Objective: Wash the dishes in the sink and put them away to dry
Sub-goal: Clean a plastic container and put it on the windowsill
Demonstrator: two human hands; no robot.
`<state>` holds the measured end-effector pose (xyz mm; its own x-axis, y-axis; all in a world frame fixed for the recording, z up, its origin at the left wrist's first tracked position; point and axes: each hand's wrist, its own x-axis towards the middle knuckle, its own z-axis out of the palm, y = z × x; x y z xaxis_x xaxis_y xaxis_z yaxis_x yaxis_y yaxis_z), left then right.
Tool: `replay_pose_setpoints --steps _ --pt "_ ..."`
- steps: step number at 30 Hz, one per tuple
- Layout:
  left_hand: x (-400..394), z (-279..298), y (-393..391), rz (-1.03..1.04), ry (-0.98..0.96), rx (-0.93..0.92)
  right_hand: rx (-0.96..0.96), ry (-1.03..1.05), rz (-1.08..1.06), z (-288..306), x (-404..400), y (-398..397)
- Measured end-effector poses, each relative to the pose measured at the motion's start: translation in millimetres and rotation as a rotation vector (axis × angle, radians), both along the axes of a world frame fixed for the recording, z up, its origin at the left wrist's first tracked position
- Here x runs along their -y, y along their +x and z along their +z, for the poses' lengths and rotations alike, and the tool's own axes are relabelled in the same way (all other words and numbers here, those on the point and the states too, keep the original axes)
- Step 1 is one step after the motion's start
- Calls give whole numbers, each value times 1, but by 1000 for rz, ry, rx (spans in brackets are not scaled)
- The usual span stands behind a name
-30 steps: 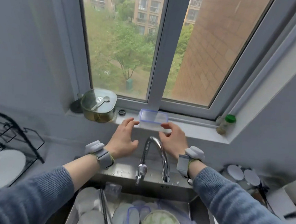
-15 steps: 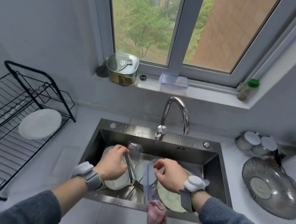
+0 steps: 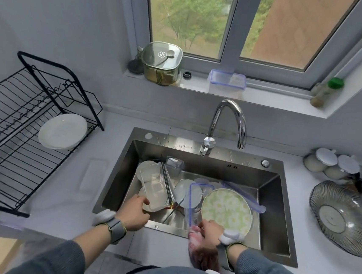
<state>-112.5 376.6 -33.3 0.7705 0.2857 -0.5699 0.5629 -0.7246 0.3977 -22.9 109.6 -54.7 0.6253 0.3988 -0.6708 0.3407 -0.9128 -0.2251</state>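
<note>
Steel sink [image 3: 283, 215] is the landmark. Left hand [image 3: 134, 212] at the sink's front-left edge, fingers curled on the near end of a clear rectangular container [image 3: 152, 187] that lies atop white plates in the left half. Chopsticks [image 3: 166, 185] lie along that container's right side. Right hand [image 3: 211, 230] at the sink's front rim, gripping a pink-red cloth [image 3: 200, 249] that hangs over the rim; whether it also touches the blue-rimmed lid [image 3: 193, 201] standing on edge just beside it, cannot tell. Floral plate [image 3: 227, 209] fills the sink's right half, leaning near the front wall. Faucet [image 3: 227, 123] arcs over the back rim. Bare basin floor shows only in a narrow strip at front centre and along the back right. Left of the sink, a black wire rack [image 3: 9, 142] holds one white plate [image 3: 62, 131]; bare counter lies between rack and sink. Right of the sink sits a glass bowl [image 3: 344, 221].
</note>
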Motion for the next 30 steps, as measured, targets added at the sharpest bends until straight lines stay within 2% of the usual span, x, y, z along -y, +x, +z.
replay_pose_setpoints --steps 5,10,13,18,23,26,30 --pt "-4 -7 7 39 -10 -9 -59 -22 17 -9 -3 5" --pt "-4 -7 34 83 -38 -3 -31 160 -109 1 -11 34" --pt "-1 -5 62 113 -74 15 -12 164 -143 5 -14 43" --pt "-1 -11 103 133 -74 48 -164 109 -89 -9 -17 40" --pt "-20 -15 95 152 -1 63 -206 76 38 -19 -22 38" --pt "-43 -13 71 284 39 156 -215 96 42 -21 -35 44" --pt "-83 -3 29 433 316 315 -203 189 -78 -15 -58 46"
